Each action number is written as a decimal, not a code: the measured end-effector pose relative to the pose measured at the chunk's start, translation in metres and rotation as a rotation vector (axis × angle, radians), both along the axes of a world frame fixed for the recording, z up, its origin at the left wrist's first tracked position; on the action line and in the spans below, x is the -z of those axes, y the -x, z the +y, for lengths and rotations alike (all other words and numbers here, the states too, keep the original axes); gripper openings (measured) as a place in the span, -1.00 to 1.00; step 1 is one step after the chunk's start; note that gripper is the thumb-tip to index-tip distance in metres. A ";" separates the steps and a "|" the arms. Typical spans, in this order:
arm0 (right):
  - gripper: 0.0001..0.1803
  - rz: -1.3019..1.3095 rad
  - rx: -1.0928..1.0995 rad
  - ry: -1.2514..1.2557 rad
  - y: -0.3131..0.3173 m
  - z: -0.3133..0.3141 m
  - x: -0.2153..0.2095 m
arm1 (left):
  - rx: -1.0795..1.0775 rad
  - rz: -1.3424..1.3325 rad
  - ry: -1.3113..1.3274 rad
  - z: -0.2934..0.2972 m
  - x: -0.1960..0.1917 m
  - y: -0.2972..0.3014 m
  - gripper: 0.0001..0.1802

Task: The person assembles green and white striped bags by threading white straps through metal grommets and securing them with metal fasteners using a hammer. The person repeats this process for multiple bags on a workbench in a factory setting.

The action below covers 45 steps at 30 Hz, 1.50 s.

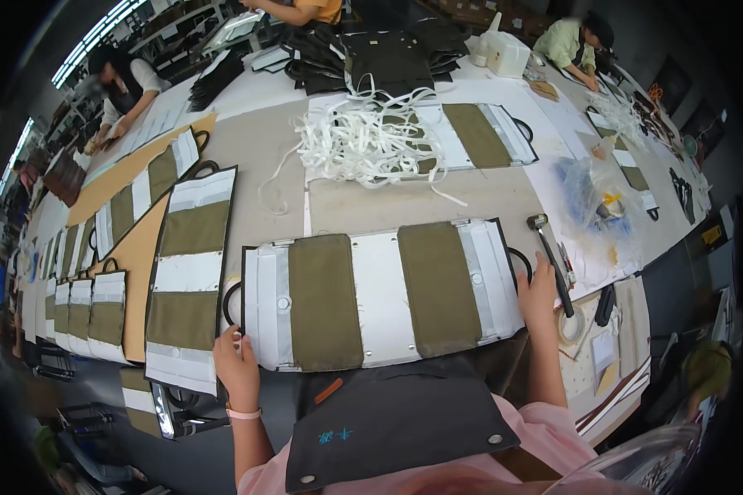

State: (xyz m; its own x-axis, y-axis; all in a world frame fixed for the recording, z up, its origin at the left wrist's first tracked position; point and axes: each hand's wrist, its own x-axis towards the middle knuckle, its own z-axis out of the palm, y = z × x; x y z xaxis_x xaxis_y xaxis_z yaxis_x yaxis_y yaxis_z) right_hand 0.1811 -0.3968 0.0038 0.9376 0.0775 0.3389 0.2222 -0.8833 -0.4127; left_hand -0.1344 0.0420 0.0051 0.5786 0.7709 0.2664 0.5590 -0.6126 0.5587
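Note:
A long bag panel (pixel 381 297) lies in front of me at the table's near edge, olive fabric and white sections alternating along it. It has a dark border, small snaps and a black loop handle at each end. My left hand (pixel 237 367) is at its near left corner, just below the left handle, with fingers bent around the edge. On the opposite end, my right hand (pixel 538 295) pinches the edge beside the right handle. The undersides of both grips are hidden. A dark apron (pixel 396 429) covers my lap below the panel.
Similar panels (pixel 188 272) lie to the left on tan board. Beyond is a heap of white ribbon (pixel 367 136) on another panel. A hammer (pixel 553 268), a tape roll (pixel 571 325) and a plastic bag (pixel 598 206) are at right. Black pieces (pixel 388 62) are stacked far back; co-workers sit around.

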 end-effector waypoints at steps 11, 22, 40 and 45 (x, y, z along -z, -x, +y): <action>-0.79 -0.318 -0.876 -0.269 -0.061 0.255 -0.089 | 0.478 -0.373 -0.131 0.005 -0.076 -0.157 -0.74; -0.76 -0.360 -0.725 0.081 -0.111 0.317 -0.039 | 0.690 -0.248 0.060 0.059 -0.063 -0.326 -0.66; -0.80 -0.003 -0.469 -1.327 -0.023 0.129 -0.149 | 0.512 0.118 -0.579 -0.001 -0.033 -0.344 -0.51; -0.86 0.524 -0.554 -1.335 0.016 0.157 -0.102 | 1.083 -0.252 1.027 -0.091 -0.079 -0.258 -0.42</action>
